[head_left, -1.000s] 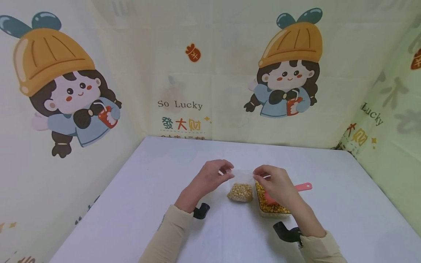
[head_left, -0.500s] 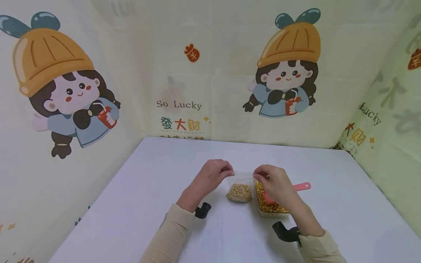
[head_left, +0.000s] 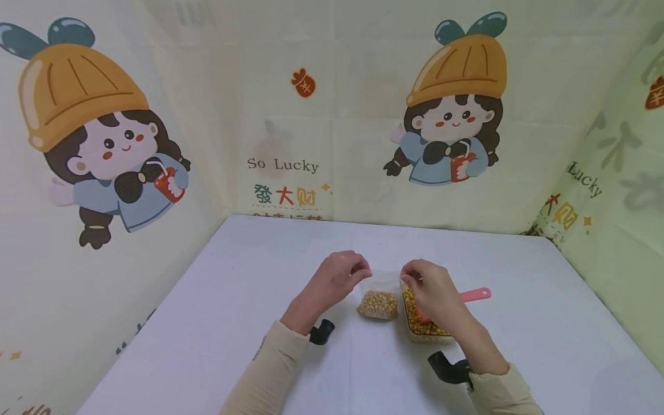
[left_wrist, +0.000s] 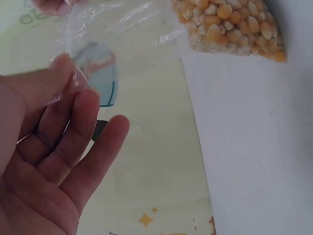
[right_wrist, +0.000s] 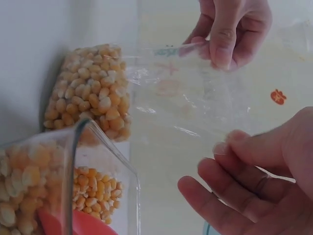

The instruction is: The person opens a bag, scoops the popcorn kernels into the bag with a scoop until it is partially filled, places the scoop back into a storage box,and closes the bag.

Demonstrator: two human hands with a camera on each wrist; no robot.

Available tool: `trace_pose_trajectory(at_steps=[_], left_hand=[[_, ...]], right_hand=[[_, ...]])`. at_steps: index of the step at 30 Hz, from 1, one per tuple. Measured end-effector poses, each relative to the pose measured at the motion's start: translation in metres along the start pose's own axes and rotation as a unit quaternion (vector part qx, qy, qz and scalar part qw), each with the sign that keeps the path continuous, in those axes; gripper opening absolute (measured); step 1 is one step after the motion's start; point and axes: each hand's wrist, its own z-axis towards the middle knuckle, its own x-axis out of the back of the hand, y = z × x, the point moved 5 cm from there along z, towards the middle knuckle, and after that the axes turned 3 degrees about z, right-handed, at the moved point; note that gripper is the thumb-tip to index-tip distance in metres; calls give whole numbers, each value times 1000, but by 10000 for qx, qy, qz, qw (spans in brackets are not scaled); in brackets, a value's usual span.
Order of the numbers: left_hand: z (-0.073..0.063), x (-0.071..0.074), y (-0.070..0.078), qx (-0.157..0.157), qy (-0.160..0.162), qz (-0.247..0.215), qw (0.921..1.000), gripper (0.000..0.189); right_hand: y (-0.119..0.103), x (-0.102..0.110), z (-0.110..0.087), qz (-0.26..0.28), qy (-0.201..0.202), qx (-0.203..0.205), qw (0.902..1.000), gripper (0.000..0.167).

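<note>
A clear plastic bag (head_left: 385, 280) stands on the table, its lower part filled with corn kernels (head_left: 378, 305). By one upper corner, my left hand (head_left: 338, 279) pinches the bag between thumb and forefinger. The opposite upper corner is pinched by my right hand (head_left: 432, 288), whose other fingers spread loosely in the right wrist view. Between the two hands the film is drawn flat. Right beside the bag is a clear rectangular container (right_wrist: 128, 176) of corn kernels, partly hidden under my right hand. A pink scoop (head_left: 476, 294) lies in it, handle sticking out to the right.
A white-covered table (head_left: 280, 248) carries everything. Behind it and at both sides hang pale printed cloths (head_left: 358, 144) with cartoon figures. Each wrist bears a black camera mount, such as the one (head_left: 449, 368) on the right.
The left fingers, apart a second ago, have closed on the bag's upper edge. The right hand has barely moved, and the filled part of the bag stays in place.
</note>
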Motion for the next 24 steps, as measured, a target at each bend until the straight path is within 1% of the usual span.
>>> trace_pose_trajectory(at_steps=[4,8,12,14,18,24], left_hand=[[0,-1,-1,9,-107,-171,9998,13],[1,-3,1,1,-166,-272,9995,17],[1,-6,2,-44,-114,-110,9999,14],[1,-8,3,-65,-100,-45,9999,13],[2,-10,5,-115,-97,-37,9999,11],[3,-10,5,-191,-48,-30,9998,12]], right_hand=[[2,1,1,99,-112,-75,9999,8],[3,1,0,123,-191,-1,9997,11],[3,-1,1,124,-258,46,9996,6],[2,-3,1,176,-285,49,9994,7],[-2,-6,2,210,-286,167,9992,8],[-6,-7,3,74,-167,333,9993,4]])
